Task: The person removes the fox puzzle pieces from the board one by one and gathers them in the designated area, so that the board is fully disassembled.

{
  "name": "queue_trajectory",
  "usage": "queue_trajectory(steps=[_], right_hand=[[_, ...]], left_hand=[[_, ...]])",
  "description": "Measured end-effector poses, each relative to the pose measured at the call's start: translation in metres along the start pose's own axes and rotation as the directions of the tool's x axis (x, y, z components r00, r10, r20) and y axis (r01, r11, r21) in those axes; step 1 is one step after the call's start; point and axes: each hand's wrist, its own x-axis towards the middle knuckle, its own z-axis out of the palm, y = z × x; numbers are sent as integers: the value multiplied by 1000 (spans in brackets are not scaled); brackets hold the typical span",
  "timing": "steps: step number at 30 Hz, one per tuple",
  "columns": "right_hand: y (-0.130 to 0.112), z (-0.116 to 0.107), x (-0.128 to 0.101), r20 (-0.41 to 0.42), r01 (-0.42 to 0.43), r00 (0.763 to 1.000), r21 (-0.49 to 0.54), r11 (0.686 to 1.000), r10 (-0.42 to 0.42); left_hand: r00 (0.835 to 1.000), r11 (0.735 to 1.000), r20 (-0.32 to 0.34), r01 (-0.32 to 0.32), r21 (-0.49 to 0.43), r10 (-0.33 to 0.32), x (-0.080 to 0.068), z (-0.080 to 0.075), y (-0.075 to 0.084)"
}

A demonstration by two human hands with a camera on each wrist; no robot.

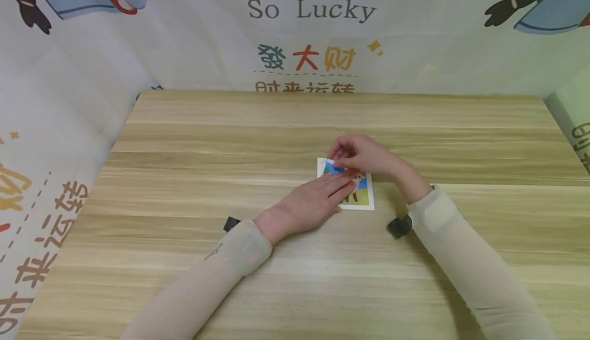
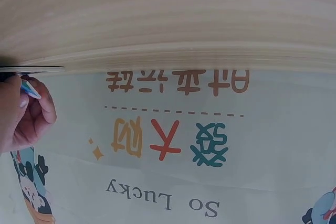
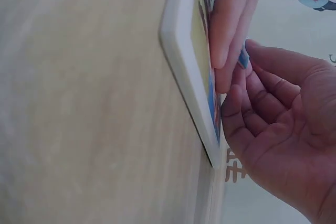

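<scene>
A flat picture puzzle board [image 1: 364,196] with a white frame and a fox picture lies on the table, its thick white edge [image 3: 181,51] showing in the right wrist view. My left hand [image 1: 318,199] rests on the board with its fingers extended over the picture, covering part of it. Above the board's far edge, my right hand [image 1: 364,153] pinches a small blue puzzle piece [image 3: 243,57] between thumb and fingers. The left wrist view shows that same piece [image 2: 30,89] tilted in the right hand; my left hand is out of that view.
The wood-grain table [image 1: 207,166] reaches out on all sides of the board. Behind it hangs a pale printed cloth [image 1: 203,48] with lettering and cartoon figures. Small black blocks [image 1: 399,226] show beside both wrists.
</scene>
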Motion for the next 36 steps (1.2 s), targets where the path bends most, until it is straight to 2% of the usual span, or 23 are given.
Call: queue_trajectory(steps=[3, 10, 18, 27, 36], right_hand=[[0, 0, -1, -15, 1, 1000, -7, 1000, -1], [0, -5, -5, -139, -21, 990, 17, 1000, 23], [8, -16, -12, -206, -49, 977, 16, 999, 51], [15, -27, -25, -274, -106, 949, 188, 976, 155], [25, -37, -41, -329, -124, 929, 146, 981, 166]], left_hand=[[1000, 1000, 3, 4, -8, -4, 0, 0, 0], [999, 1000, 27, 19, -11, -19, 0, -1, 1], [999, 999, 33, 30, -23, -29, 0, -1, 1], [1000, 999, 13, 17, -35, -16, 0, 0, 1], [1000, 998, 21, 16, -55, -14, 0, -1, 0]])
